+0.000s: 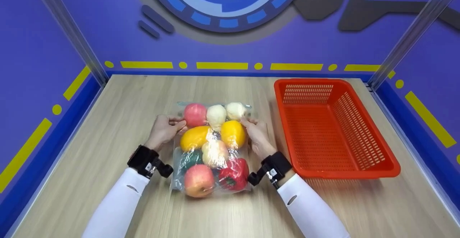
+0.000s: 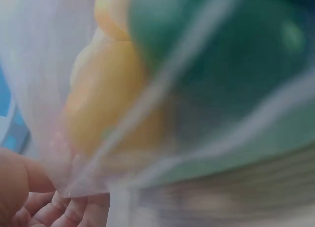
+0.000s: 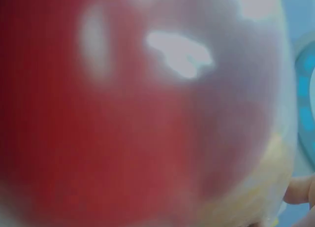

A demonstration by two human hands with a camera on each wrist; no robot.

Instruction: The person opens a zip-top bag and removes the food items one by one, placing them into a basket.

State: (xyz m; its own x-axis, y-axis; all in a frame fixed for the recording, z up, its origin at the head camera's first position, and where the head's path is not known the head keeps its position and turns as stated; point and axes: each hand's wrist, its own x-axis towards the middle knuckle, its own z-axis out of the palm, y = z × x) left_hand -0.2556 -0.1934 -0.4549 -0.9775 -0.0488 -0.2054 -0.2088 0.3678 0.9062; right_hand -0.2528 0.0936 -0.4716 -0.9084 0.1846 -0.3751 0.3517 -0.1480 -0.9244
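Left hand (image 1: pixel 166 127) pinching the left edge of a clear plastic bag (image 1: pixel 212 148), fingers curled at its far corner; right hand (image 1: pixel 257 133) gripping the opposite edge. Bag lying flat mid-surface (image 1: pixel 107 130), packed with apples, yellow and red peppers, a green vegetable and pale round produce. Just right, apart from the bag, an orange plastic basket (image 1: pixel 373 137). Both wrist views blurred against the plastic.

Clear produce-filled bag (image 1: pixel 212 148) flat on table
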